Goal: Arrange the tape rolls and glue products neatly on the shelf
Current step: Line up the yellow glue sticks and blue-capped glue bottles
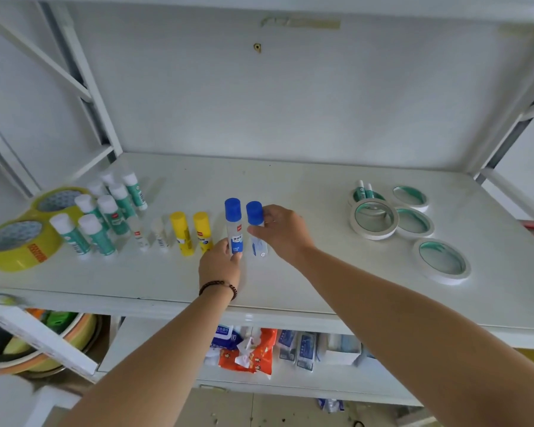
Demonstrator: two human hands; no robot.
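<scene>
On the white shelf (305,186), my left hand (218,266) grips the base of an upright blue-capped liquid glue bottle (233,221). My right hand (282,231) holds a second blue-capped glue bottle (255,218) right beside it. To their left stand two yellow glue sticks (182,229), two small white sticks (139,234) and several green-and-white glue sticks (105,217). Two yellow tape rolls (16,245) lie at the far left. Several white double-sided tape rolls (373,218) lie on the right, with two small glue sticks (363,191) behind them.
The shelf's white back panel (290,97) and slanted side struts (84,78) bound the space. A lower shelf holds packets and wipes (247,349). Coloured basins (43,337) sit at the lower left.
</scene>
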